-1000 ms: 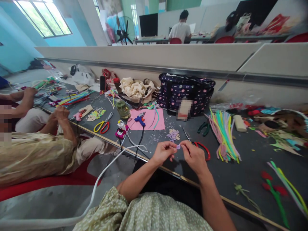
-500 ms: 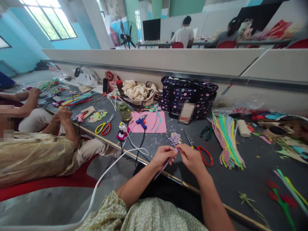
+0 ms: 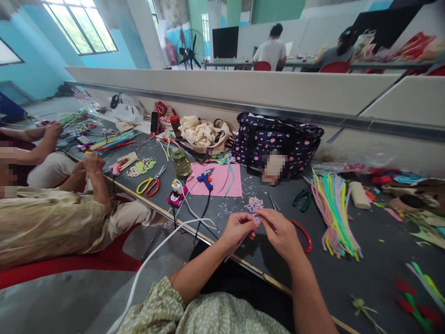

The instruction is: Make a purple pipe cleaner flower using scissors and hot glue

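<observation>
My left hand (image 3: 239, 230) is closed on a thin purple strip (image 3: 232, 250) whose tail hangs down past the table's edge. Fingertips of my right hand (image 3: 278, 230) pinch the upper end of the same strip, touching the left fingers. Just beyond the hands lies a small heap of purple and cream clippings (image 3: 254, 204). Red-handled scissors (image 3: 306, 235) rest beside my right hand, partly hidden by it. On a pink sheet (image 3: 229, 183) farther back sits a blue glue gun (image 3: 206, 178).
A bundle of coloured strips (image 3: 337, 213), dark green pliers (image 3: 302, 199) and a patterned bag (image 3: 278, 144) stand right. Left are a glass jar (image 3: 181, 162), yellow-and-red scissors (image 3: 153, 182), a white cable (image 3: 149, 260) and a co-worker's hands (image 3: 93, 164).
The view has shifted slightly, so the table items at right appear farther right. My right hand now covers more of the red-handled scissors. Both hands still hold the strip together.
</observation>
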A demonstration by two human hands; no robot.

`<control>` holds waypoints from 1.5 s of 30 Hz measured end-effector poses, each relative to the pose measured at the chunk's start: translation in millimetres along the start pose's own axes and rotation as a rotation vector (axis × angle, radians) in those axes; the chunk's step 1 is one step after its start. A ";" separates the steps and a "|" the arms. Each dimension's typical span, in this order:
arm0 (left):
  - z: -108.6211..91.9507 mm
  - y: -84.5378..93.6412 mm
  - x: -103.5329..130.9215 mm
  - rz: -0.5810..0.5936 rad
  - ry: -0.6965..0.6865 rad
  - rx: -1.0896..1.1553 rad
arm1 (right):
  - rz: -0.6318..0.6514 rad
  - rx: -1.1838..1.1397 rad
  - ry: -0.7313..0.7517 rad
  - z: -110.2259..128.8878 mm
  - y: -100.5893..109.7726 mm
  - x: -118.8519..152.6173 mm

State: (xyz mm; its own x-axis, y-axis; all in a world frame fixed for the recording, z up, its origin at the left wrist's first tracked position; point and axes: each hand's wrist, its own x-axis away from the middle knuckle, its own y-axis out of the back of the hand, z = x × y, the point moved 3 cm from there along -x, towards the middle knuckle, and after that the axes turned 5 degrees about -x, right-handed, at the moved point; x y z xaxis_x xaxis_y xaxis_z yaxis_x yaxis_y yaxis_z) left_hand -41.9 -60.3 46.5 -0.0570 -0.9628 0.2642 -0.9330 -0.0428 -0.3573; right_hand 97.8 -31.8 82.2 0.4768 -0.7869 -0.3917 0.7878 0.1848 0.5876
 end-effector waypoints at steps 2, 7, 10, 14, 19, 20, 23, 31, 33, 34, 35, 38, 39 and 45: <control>-1.0 2.3 -1.8 0.030 0.024 0.007 | 0.050 -0.103 -0.031 -4.2 -1.9 -0.7; 1.5 6.4 -6.0 0.151 0.105 0.027 | 0.105 -0.294 -0.099 -21.6 -2.4 0.7; 3.0 7.5 -8.2 0.190 0.103 0.025 | 0.179 -0.369 -0.139 -27.7 -0.9 1.6; 5.4 8.5 -9.8 0.218 0.117 0.016 | 0.234 -0.389 -0.169 -26.2 1.0 0.6; 6.1 8.2 -9.9 0.218 0.145 0.040 | 0.180 -0.358 -0.107 -24.9 1.5 -0.5; 5.5 7.6 -9.9 0.208 0.146 0.043 | 0.160 -0.350 -0.104 -25.9 1.4 -0.1; 3.4 4.9 -9.9 0.176 0.137 0.038 | 0.116 -0.338 -0.098 -28.5 0.9 1.5; -4.4 -1.4 -8.7 0.147 0.078 -0.031 | 0.057 -0.319 -0.110 -28.2 2.5 2.3; -5.9 -1.9 -8.2 0.136 0.078 -0.035 | 0.068 -0.354 -0.182 -31.5 2.0 2.9; -6.2 -2.0 -8.2 0.129 0.080 -0.033 | 0.076 -0.372 -0.221 -33.1 1.8 3.2; -6.2 -2.1 -8.3 0.121 0.085 -0.028 | 0.086 -0.382 -0.252 -34.1 1.9 3.2; -5.7 -2.3 -9.2 0.103 0.105 -0.012 | 0.115 -0.323 -0.251 -32.0 4.8 1.2; -5.8 -2.3 -9.6 0.101 0.112 -0.011 | 0.126 -0.285 -0.223 -30.1 6.3 0.0; -12.4 -1.3 -10.4 0.113 0.106 -0.023 | 0.154 -0.218 -0.117 -26.7 9.7 -6.4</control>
State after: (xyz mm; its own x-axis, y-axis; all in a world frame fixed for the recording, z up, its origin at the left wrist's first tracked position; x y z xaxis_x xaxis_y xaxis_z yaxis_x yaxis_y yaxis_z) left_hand -44.6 -46.9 55.3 -0.1980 -0.9276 0.3168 -0.9265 0.0716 -0.3694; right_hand 112.8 -9.2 71.5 0.5590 -0.7999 -0.2182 0.7808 0.4194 0.4631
